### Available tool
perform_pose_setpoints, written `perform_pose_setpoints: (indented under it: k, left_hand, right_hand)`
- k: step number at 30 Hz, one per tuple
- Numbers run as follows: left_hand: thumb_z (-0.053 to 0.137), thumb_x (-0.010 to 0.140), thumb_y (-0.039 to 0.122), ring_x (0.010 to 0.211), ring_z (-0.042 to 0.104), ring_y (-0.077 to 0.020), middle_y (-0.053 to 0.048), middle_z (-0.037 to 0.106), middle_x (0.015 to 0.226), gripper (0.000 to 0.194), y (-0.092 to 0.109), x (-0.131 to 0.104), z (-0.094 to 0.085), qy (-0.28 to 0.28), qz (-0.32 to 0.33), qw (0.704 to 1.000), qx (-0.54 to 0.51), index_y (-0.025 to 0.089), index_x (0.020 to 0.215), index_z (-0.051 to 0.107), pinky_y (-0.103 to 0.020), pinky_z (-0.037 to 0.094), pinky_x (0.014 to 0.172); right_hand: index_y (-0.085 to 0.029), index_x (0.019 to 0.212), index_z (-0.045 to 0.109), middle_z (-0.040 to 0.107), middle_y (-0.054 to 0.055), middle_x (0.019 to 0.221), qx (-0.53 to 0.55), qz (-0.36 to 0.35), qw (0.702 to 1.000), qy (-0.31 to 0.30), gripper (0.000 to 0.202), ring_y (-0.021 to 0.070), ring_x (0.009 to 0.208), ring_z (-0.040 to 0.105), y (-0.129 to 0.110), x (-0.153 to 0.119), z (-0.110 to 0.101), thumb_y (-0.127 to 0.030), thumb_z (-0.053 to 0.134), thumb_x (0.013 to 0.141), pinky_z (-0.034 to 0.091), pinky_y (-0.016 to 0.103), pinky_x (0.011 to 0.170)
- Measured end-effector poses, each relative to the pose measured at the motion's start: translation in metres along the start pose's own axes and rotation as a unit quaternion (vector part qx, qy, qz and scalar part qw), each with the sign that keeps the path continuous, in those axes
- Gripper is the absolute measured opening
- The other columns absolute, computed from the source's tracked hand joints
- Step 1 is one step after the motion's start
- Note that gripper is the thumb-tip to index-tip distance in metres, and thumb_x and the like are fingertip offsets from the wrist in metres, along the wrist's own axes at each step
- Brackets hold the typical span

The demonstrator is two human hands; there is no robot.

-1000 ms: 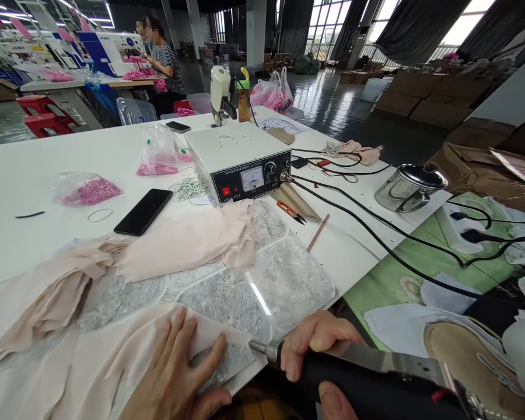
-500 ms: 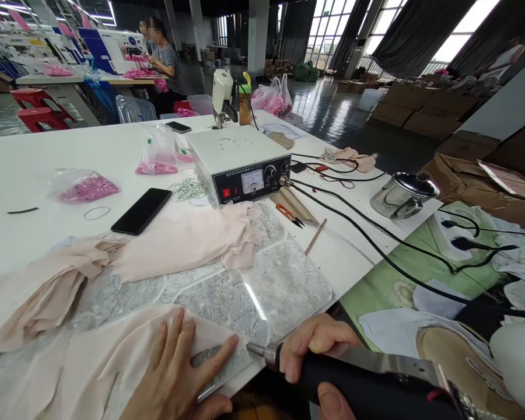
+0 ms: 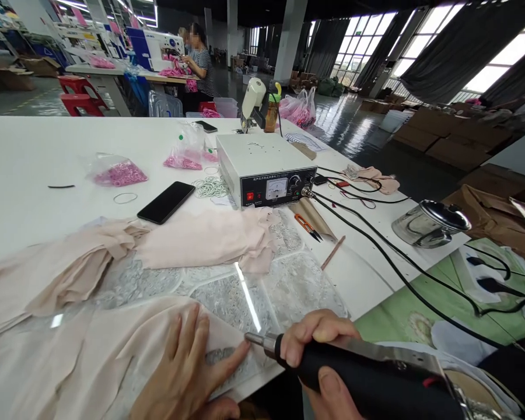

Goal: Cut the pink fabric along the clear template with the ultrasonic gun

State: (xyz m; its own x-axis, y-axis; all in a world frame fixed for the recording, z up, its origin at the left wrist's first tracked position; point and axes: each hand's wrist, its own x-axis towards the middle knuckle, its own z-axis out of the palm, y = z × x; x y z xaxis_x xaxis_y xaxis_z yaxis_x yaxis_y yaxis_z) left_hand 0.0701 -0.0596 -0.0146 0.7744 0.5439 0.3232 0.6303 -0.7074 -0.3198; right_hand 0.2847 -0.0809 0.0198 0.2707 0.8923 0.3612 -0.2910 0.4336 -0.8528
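Note:
My right hand (image 3: 321,356) is wrapped round a black-handled ultrasonic welding gun (image 3: 367,373). Its metal tip points left and meets the pointed corner of a pale pink fabric piece (image 3: 126,332), close to my left index fingertip. My left hand (image 3: 188,361) lies spread on that fabric, pressing it against a clear, stone-patterned sheet (image 3: 301,286). Beyond it lie a stack of pink fabric pieces (image 3: 205,236) and a loosely folded bundle (image 3: 56,268). Behind them stands the white control box (image 3: 266,166), its red switch lit.
A black phone (image 3: 166,202), orange thread snips (image 3: 307,227) and bags of pink bits (image 3: 118,173) lie on the white table. Black cables (image 3: 376,256) run from the box along the right side. A metal mug (image 3: 431,224) stands near the right edge.
The view has turned left, so the table contents appear shifted to the right. The gun tip remains at the fabric corner, with my left index fingertip now nearer to it.

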Motion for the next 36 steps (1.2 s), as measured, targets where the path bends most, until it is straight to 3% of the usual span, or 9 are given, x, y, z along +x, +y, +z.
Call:
perform_pose_setpoints:
  k: [7,14,21,27,31,36]
  left_hand:
    - [0.081,0.05,0.082,0.122,0.048,-0.0531,-0.021,0.056,0.126,0.132,0.002,-0.004,0.003,-0.017,-0.024,0.999,-0.018,0.04,0.158,0.019,-0.062,0.048,0.089]
    - [0.079,0.049,0.085,0.12,0.05,-0.0558,-0.021,0.06,0.123,0.127,0.004,-0.005,0.004,-0.019,-0.029,0.999,-0.03,0.04,0.157,0.027,-0.066,0.046,0.089]
    - [0.083,0.046,0.082,0.119,0.054,-0.0556,-0.019,0.064,0.12,0.126,0.009,-0.003,0.001,-0.03,-0.044,0.998,-0.028,0.042,0.154,0.033,-0.064,0.047,0.088]
    - [0.063,0.066,0.089,0.122,0.053,-0.0535,-0.016,0.062,0.122,0.102,0.01,-0.004,0.005,-0.008,-0.088,0.992,-0.086,0.045,0.152,0.033,-0.067,0.043,0.092]
    - [0.065,0.065,0.088,0.119,0.054,-0.054,-0.017,0.062,0.12,0.099,0.008,-0.004,0.003,-0.01,-0.072,0.994,-0.08,0.043,0.15,0.039,-0.067,0.044,0.09]
    - [0.049,0.076,0.09,0.119,0.056,-0.0507,-0.016,0.061,0.12,0.083,0.007,-0.003,0.002,-0.006,-0.092,0.991,-0.099,0.046,0.146,0.042,-0.064,0.046,0.09]
  right_hand:
    - [-0.027,0.096,0.06,0.054,0.001,0.086,0.018,0.04,0.999,0.013,0.013,0.014,0.063,0.061,-0.004,0.003,0.012,-0.039,0.063,0.093,0.054,0.032,0.058]
    - [-0.025,0.097,0.056,0.055,0.0,0.087,-0.005,-0.008,1.0,-0.018,0.008,0.0119,0.066,0.062,0.003,0.002,0.01,-0.033,0.058,0.096,0.054,0.028,0.06]
    - [-0.025,0.098,0.056,0.055,-0.001,0.086,-0.004,-0.009,1.0,-0.029,0.009,0.0126,0.065,0.06,0.005,0.006,0.013,-0.034,0.057,0.096,0.054,0.03,0.06]
    - [-0.025,0.097,0.055,0.052,0.0,0.087,-0.023,-0.011,0.999,-0.028,0.008,0.0135,0.066,0.059,0.013,0.009,0.019,-0.033,0.055,0.096,0.054,0.032,0.061]
    - [-0.025,0.096,0.055,0.051,-0.001,0.087,-0.038,-0.004,0.999,-0.018,0.009,0.0138,0.065,0.059,0.014,0.01,0.022,-0.035,0.055,0.095,0.053,0.032,0.06]
    - [-0.031,0.09,0.056,0.051,0.001,0.079,-0.079,0.004,0.997,-0.001,0.006,0.0178,0.057,0.056,0.01,0.011,0.027,-0.037,0.055,0.092,0.05,0.037,0.05]
